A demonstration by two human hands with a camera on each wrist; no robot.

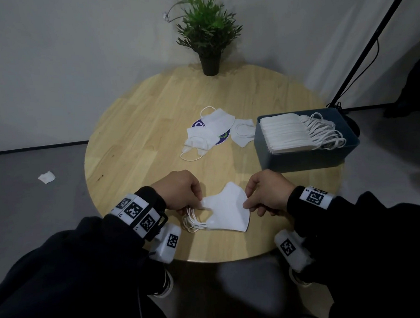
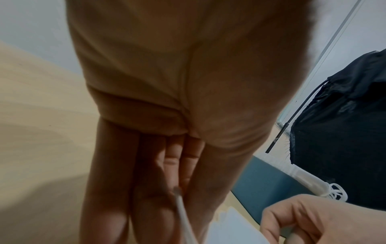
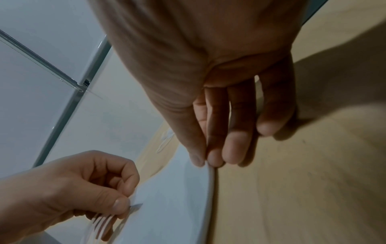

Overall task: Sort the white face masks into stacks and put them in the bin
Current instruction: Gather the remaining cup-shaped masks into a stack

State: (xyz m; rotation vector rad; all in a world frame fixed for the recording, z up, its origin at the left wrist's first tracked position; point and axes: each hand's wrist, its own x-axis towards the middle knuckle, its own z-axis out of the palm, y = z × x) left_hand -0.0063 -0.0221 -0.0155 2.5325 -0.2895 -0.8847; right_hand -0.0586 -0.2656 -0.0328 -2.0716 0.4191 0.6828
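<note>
A small stack of folded white masks lies near the front edge of the round wooden table. My left hand pinches its left end by the ear loops; the right wrist view shows the thumb pressed on that corner. My right hand pinches the stack's right edge between thumb and forefinger. Loose white masks lie at the table's middle. The blue-grey bin, at the right, holds a row of stacked masks.
A potted green plant stands at the table's far edge. A black stand pole rises at the right with a cable. A crumpled white scrap lies on the grey floor at the left. A round sticker shows under the loose masks.
</note>
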